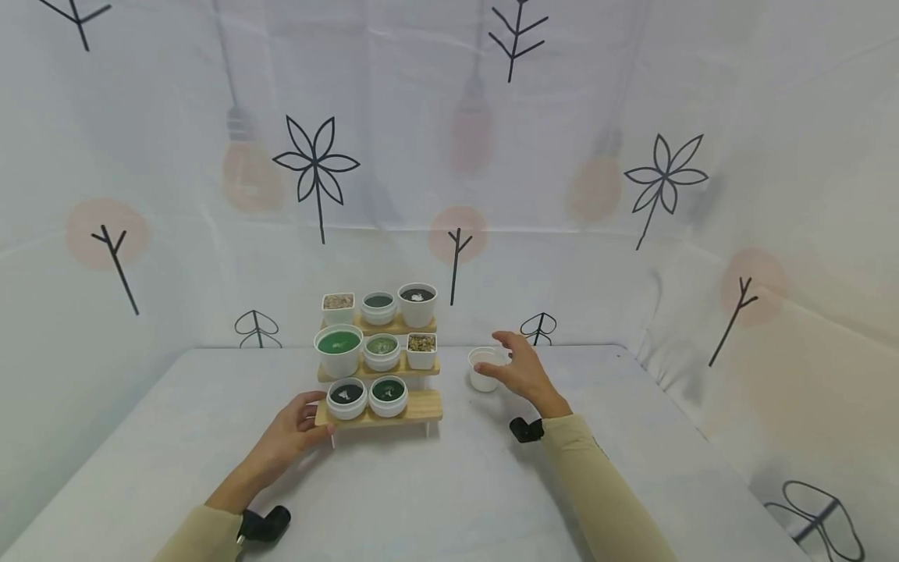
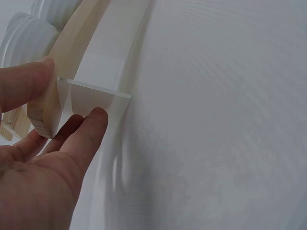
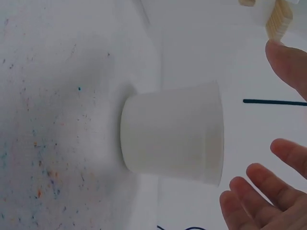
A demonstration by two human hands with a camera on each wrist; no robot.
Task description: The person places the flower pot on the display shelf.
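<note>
A three-tier wooden stand point(image 1: 424, 404) with clear legs carries several white cups and jars. My left hand point(image 1: 291, 429) grips the left end of its lowest board. In the left wrist view the thumb lies on the board point(image 2: 79, 45) while fingers reach the clear leg point(image 2: 88, 98). On that board sit a jar with dark contents point(image 1: 347, 398) and a dark green one point(image 1: 389, 396). Right of the stand, a white cup point(image 1: 483, 381) stands upright on the table. My right hand point(image 1: 523, 371) is beside it, fingers spread; the right wrist view shows them apart from the cup point(image 3: 168, 134).
On the middle tier are a large green-filled cup point(image 1: 339, 351), a jar point(image 1: 382, 353) and a square cup of grains point(image 1: 421, 351). The top tier holds a square cup point(image 1: 339, 308), a low jar point(image 1: 379, 309) and a taller cup point(image 1: 417, 306). A printed cloth point(image 1: 449, 156) hangs behind the white table point(image 1: 421, 499).
</note>
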